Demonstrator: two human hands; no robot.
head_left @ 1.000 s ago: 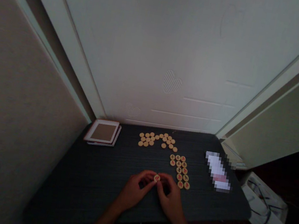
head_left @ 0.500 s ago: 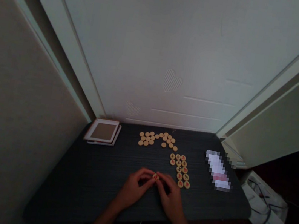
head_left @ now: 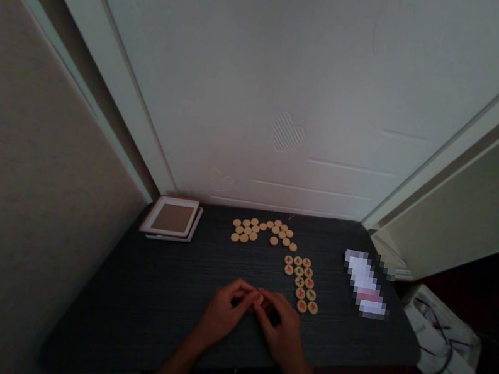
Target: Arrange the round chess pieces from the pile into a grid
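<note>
Both my hands meet over the near middle of a dark table [head_left: 152, 311]. My left hand [head_left: 226, 312] and my right hand [head_left: 283, 330] pinch one round wooden game piece [head_left: 259, 299] between their fingertips. Just to the right lies a column of face-up pieces with red and dark marks [head_left: 301, 283]. Farther back, a cluster of blank-sided wooden pieces [head_left: 261, 232] is spread near the wall.
A flat white-rimmed box [head_left: 172, 219] sits at the table's back left corner. A blurred white object [head_left: 365, 283] lies at the right. A white bag [head_left: 440, 346] rests on the floor right of the table. A pale wall stands right behind.
The piece between my fingertips has turned; its red mark showed earlier and is now mostly hidden. My hands stay in the same spot.
</note>
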